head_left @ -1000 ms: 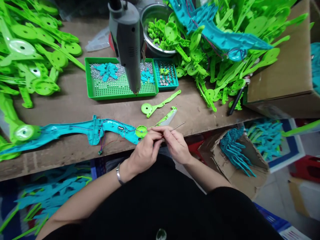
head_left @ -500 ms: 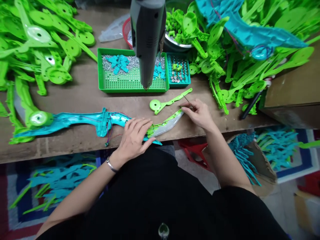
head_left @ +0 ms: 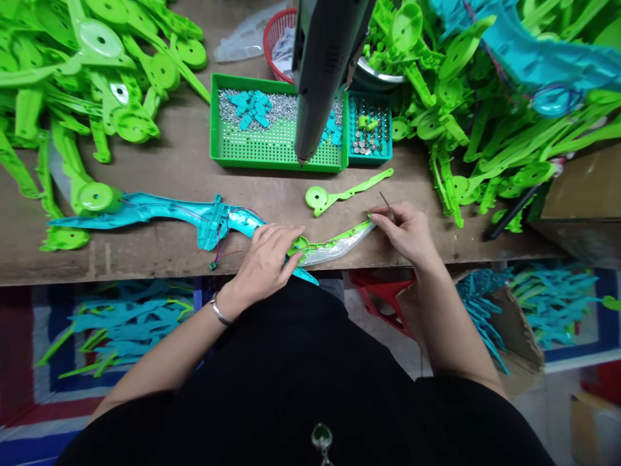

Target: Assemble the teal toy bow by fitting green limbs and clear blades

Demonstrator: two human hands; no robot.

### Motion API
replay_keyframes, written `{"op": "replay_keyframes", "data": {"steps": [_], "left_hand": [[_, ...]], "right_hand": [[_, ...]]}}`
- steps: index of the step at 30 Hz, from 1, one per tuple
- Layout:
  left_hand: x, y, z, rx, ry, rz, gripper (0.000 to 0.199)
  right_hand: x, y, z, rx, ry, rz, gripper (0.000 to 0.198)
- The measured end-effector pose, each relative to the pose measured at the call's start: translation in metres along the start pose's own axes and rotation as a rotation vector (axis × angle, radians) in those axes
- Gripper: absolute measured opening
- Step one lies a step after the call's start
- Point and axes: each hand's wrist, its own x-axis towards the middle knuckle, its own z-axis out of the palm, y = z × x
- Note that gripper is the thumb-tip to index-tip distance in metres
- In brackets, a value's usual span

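My left hand (head_left: 268, 260) lies over the right part of a blue plastic bow-shaped body (head_left: 160, 210), fingers across it and thumb on the near side, holding it against the table. A green arm with a clear plastic cover (head_left: 339, 246) extends right from under that hand, a thin wire along it. At the arm's far tip, the fingers of my right hand (head_left: 405, 232) are pinched together, with a thin dark rod (head_left: 387, 204) sticking up from them. Just beyond lies a loose green arm with a round end (head_left: 347, 192). A small connector (head_left: 212, 266) hangs on wires below the body.
A dark electric screwdriver (head_left: 324, 77) hangs above a green tray (head_left: 233, 163) of screws and blue pieces. Beside it stands a teal tray (head_left: 371, 158) of small metal parts. Green part piles (head_left: 160, 71) flank the table. A red basket (head_left: 279, 39) stands behind.
The view has shifted, so the table's contents appear farther right and slightly higher. Both hands keep nearly the same places on the bow-shaped body and arm.
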Motion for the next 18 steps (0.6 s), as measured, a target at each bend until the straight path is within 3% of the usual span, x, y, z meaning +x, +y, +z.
{"op": "replay_keyframes", "data": {"steps": [3, 7, 10, 18], "left_hand": [[0.001, 0.003, 0.000, -0.009, -0.006, -0.023, 0.038], [0.004, 0.006, 0.000, -0.005, -0.024, -0.071, 0.025], [0.006, 0.008, 0.002, 0.006, -0.027, -0.102, 0.016], [0.014, 0.017, 0.006, 0.070, -0.028, -0.228, 0.014]], "right_hand": [[-0.001, -0.026, 0.001, -0.060, 0.045, -0.089, 0.021], [-0.004, -0.069, 0.015, 0.033, -0.274, -0.239, 0.019], [-0.001, -0.086, 0.028, 0.033, -0.459, -0.240, 0.016], [0.023, -0.095, 0.042, -0.110, -0.701, -0.176, 0.015]]}}
